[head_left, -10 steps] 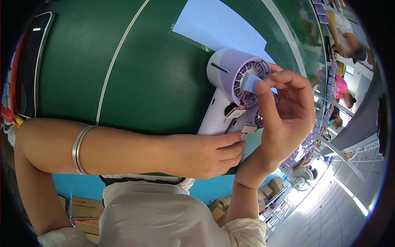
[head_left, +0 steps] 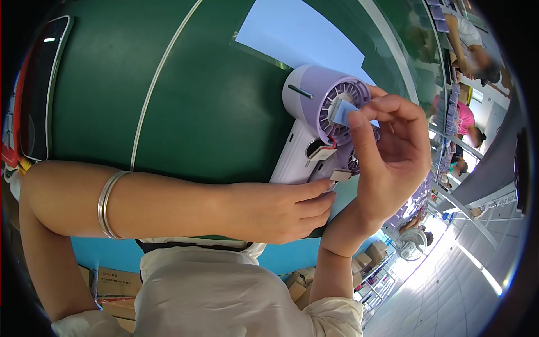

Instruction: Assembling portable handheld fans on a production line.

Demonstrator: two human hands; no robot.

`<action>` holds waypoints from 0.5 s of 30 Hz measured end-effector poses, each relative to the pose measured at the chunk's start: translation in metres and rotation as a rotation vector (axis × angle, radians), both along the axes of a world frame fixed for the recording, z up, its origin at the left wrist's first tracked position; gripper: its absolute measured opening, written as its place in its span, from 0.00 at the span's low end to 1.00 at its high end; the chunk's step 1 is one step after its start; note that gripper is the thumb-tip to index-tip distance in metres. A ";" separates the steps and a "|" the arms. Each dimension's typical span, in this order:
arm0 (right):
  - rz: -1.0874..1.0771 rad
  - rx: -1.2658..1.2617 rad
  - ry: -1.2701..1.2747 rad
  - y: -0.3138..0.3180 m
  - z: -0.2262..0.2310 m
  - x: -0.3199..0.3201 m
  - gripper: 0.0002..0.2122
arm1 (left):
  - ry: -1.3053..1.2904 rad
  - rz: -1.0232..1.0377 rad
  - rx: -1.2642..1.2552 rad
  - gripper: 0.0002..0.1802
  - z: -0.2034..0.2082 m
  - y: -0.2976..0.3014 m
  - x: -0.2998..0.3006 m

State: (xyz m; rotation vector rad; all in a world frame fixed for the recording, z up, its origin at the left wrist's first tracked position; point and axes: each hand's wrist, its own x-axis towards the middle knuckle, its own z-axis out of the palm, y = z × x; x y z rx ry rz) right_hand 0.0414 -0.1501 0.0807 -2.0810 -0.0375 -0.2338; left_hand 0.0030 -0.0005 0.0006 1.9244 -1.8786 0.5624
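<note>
A lilac and white handheld fan (head_left: 306, 92) lies on the green table, its round grille facing right. Near the grille's centre, my right hand (head_left: 393, 140) pinches a small light-blue piece (head_left: 344, 114) between thumb and forefinger; a grey-white edge shows behind it. My left hand (head_left: 289, 210) reaches across from the left with fingers curled over the lower handle, largely hiding it. Below the head, a rectangular part with red wires (head_left: 322, 153) sticks out of a round opening. Beside my left fingertips is a small beige block (head_left: 340, 175). A second fan (head_left: 353, 162) shows partly behind my right hand.
A light-blue sheet (head_left: 297, 33) lies beyond the fan on the green table (head_left: 213, 101). A white cord (head_left: 152, 84) crosses the left side, near a dark, pale-rimmed device (head_left: 44, 90). Cardboard boxes (head_left: 119, 283) sit below the table. Other people work far right.
Hardly anything differs. The light-blue piece and my right fingertips have shifted very slightly; my left hand and the fan stay in place.
</note>
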 end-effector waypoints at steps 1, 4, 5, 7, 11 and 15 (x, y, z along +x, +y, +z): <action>0.025 -0.010 -0.015 -0.001 0.000 0.000 0.15 | -0.002 0.004 -0.008 0.22 0.001 0.000 0.000; 0.036 0.038 -0.005 0.000 0.004 0.001 0.16 | -0.017 -0.019 0.013 0.22 0.004 0.002 0.003; 0.036 0.037 -0.017 -0.003 0.005 0.002 0.16 | -0.029 -0.019 0.012 0.22 0.004 0.002 0.003; 0.024 0.042 -0.047 -0.012 0.008 0.004 0.15 | -0.033 -0.023 0.005 0.20 0.002 0.001 0.003; 0.134 0.022 0.090 -0.038 0.008 0.010 0.16 | -0.017 -0.043 -0.027 0.19 0.000 0.000 0.002; 0.079 0.094 -0.011 -0.045 -0.009 -0.015 0.12 | 0.009 -0.090 -0.043 0.18 0.000 0.001 0.003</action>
